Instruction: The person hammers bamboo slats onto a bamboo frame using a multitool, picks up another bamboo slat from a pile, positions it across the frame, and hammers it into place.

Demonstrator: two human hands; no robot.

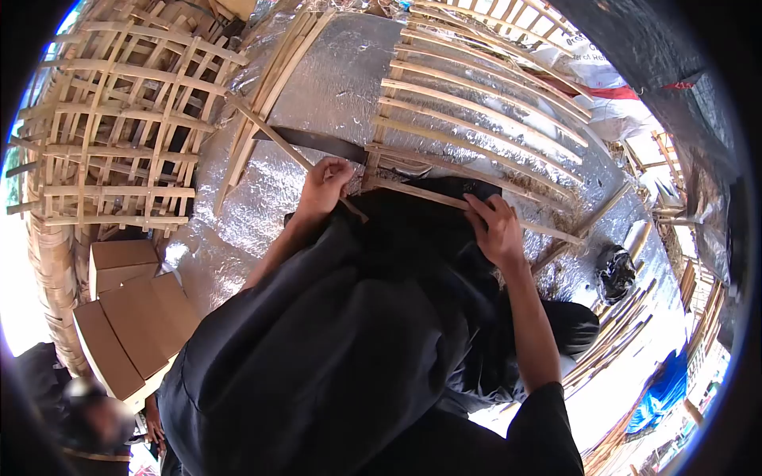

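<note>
My left hand [323, 189] is closed, with a thin bamboo stick [270, 133] running through it from upper left to lower right. My right hand [495, 228] pinches a split bamboo strip [432, 195], the nearest rung of a slatted bamboo frame [476, 119] lying in front of me. Its slats run side by side from a crosspiece on the left. Between my hands, dark clothing over my lap sits beneath the strip. Just beyond my left hand lies a dark, flat, blade-like piece [317, 143]; its kind is unclear.
A shiny foil-like sheet [341, 75] covers the ground. Lashed bamboo lattice panels [119, 119] stand at left, near long loose strips [278, 87]. Cardboard boxes [135, 333] and a partly visible person [59, 404] are lower left. A black plastic bundle [615, 274] lies right, near bamboo sticks.
</note>
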